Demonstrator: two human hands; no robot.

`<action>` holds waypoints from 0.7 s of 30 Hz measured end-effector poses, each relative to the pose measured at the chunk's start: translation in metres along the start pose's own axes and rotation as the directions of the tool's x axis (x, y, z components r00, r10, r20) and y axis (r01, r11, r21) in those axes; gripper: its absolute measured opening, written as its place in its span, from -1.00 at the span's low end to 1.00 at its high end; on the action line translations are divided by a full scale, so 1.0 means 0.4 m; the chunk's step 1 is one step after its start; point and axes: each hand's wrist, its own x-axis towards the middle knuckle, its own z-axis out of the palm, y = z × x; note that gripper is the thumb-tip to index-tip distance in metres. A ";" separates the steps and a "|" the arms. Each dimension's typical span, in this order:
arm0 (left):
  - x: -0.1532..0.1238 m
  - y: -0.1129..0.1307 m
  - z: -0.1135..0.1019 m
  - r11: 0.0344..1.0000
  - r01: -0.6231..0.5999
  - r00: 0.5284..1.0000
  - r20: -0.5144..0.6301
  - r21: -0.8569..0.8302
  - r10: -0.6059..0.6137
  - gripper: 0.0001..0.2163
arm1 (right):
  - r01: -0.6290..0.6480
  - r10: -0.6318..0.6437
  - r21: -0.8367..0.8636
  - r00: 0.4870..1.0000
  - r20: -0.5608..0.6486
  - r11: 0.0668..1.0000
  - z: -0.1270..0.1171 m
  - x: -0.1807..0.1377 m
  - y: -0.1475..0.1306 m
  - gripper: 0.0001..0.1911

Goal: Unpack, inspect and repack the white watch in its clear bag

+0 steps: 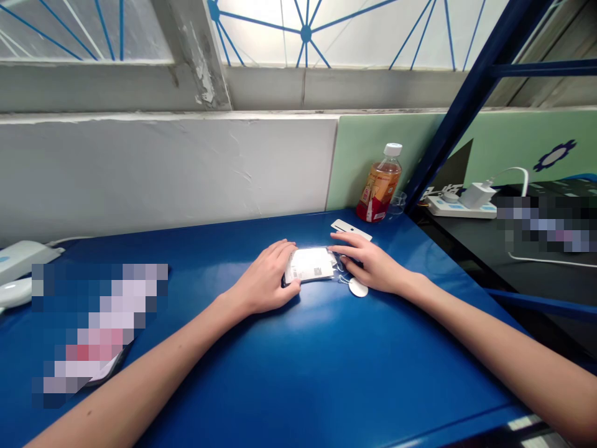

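Note:
A small flat packet (pixel 308 264) lies on the blue tabletop (pixel 298 361), in clear plastic with a white printed label on top. My left hand (pixel 270 278) is closed around the packet's left end, its thumb along the near edge and its fingers over the far side. At the right end, my right hand (pixel 368 264) has its fingers stretched out and apart, the fingertips touching the plastic. A white round disc (pixel 358 287) with a thin looped cord rests just below the right hand. Behind its fingers lies a white flat strip (pixel 351 230) with a hole.
A drink bottle (pixel 380 183) with a white cap stands at the back right, a clear cup (pixel 397 203) beside it. A blurred-out phone-like device (pixel 109 367) lies at left, near white objects (pixel 23 258). Beyond the blue metal post (pixel 466 102) sits a power strip (pixel 461 206).

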 end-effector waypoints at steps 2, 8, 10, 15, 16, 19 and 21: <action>0.000 0.002 -0.002 1.000 0.010 1.000 -0.019 0.015 -0.009 -0.48 | -0.007 0.005 -0.028 0.997 -0.076 1.000 0.005 0.001 0.002 -0.73; -0.002 -0.002 -0.004 0.999 -0.041 0.999 -0.011 -0.031 0.041 -0.48 | 0.006 -0.003 0.029 0.995 -0.096 1.000 0.005 0.004 0.005 -0.85; -0.003 -0.004 -0.003 0.998 -0.049 0.999 0.002 -0.047 0.049 -0.43 | 0.029 -0.026 0.038 0.996 -0.084 0.999 0.003 0.005 0.001 -0.84; -0.003 -0.008 0.002 0.997 -0.033 0.999 0.014 -0.064 0.034 -0.35 | 0.075 -0.074 0.082 0.997 -0.022 0.994 -0.005 0.006 -0.012 -0.73; -0.004 -0.010 0.004 0.996 -0.046 0.999 0.006 -0.074 0.046 -0.37 | 0.072 -0.071 0.098 0.997 -0.013 0.993 -0.006 0.006 -0.013 -0.71; -0.006 -0.015 0.006 0.989 -0.091 0.996 -0.016 -0.120 0.090 -0.44 | 0.048 -0.049 0.142 0.999 0.004 0.989 -0.005 0.005 -0.016 -0.66; -0.006 -0.016 0.006 0.984 -0.107 0.994 -0.023 -0.140 0.105 -0.47 | 0.035 -0.036 0.159 0.999 -0.001 0.987 -0.001 0.006 -0.019 -0.67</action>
